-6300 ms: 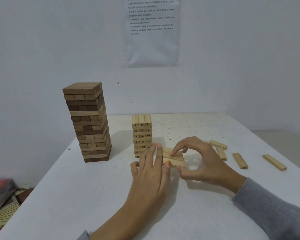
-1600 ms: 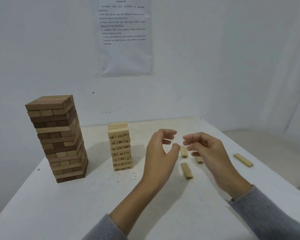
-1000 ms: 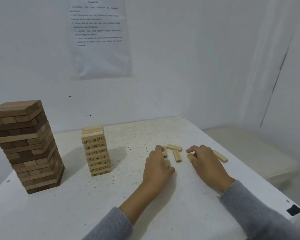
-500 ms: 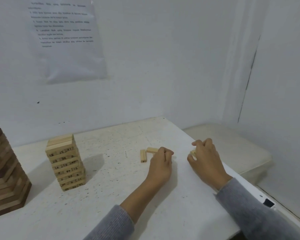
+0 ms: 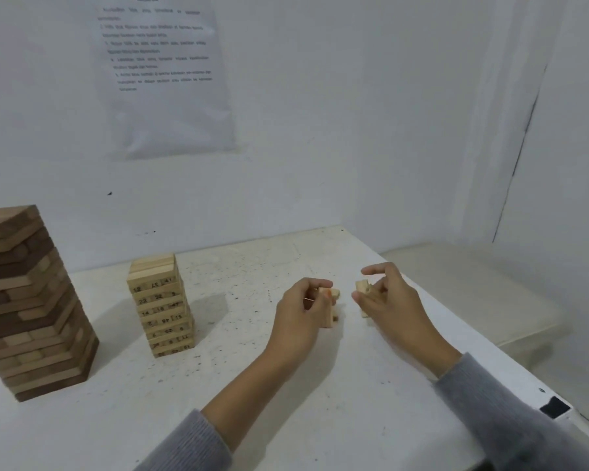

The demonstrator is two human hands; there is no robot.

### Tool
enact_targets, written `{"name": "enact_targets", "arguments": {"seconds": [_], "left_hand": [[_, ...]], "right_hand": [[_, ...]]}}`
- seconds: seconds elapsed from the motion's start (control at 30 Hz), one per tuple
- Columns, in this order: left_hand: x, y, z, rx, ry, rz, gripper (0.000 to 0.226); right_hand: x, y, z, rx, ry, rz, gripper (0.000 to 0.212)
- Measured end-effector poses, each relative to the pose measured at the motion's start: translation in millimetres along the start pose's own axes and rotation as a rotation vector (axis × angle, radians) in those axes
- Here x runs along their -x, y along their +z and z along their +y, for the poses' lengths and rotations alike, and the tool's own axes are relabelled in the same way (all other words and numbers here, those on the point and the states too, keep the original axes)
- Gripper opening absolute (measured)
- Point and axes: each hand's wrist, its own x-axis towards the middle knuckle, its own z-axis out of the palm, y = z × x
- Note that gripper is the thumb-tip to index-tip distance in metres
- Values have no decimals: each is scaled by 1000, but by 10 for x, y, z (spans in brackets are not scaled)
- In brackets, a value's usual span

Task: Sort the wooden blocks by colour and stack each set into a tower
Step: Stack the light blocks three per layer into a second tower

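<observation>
The numbered pale tower (image 5: 162, 304) stands upright on the white table (image 5: 252, 385). Its layers lie flat and printed numbers show on its front face. Both hands are to the right of it, well apart from it and lifted just off the tabletop.

The left hand (image 5: 303, 311), the nearer of the two to the tower, is curled with its back to the camera and its fingers closed round pale wood. The hanging pale block (image 5: 329, 317) in its grip has its long axis nearly vertical, and its lower end points down at the table. A second pale block (image 5: 335, 293) shows only its end, which pokes out past the fingertips and points away from the tower. How many pieces this hand holds cannot be told.

The right hand (image 5: 391, 300) is further from the tower, a small gap from the left hand. Thumb and curled fingers pinch the raised pale block (image 5: 361, 286), whose square end faces back toward the tower, and the forefinger arches above it. A sliver of pale wood (image 5: 365, 313) shows below this hand. Whether it is held or lies on the table cannot be told. Both forearms reach in from the near edge in grey sleeves (image 5: 507, 419).

Left of the pale tower, and taller, stands the brown tower (image 5: 24, 300) of mixed light and dark blocks, cut off by the edge of the view. A printed sheet (image 5: 164, 76) hangs on the wall above and behind the pale tower.
</observation>
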Motion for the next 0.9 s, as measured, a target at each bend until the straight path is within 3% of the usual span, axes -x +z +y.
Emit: {"name": "enact_targets", "arguments": {"seconds": [0.2,0.5,0.8,0.9], "left_hand": [[207,-492,-82,10,-94,8,24],[606,-1280,-307,60,-191,-12,26],[602,-1416,-489,-423,-65,-8,23],[613,-1409,-467,-403,-68,19,22]], "right_hand": [[77,423,-287,-187,-93,-283,20],[169,1000,-483,-335,-2,-723,21],[307,1233,-425,128,-307,-574,20],[325,1177,-496,-131,-53,-633,12]]}}
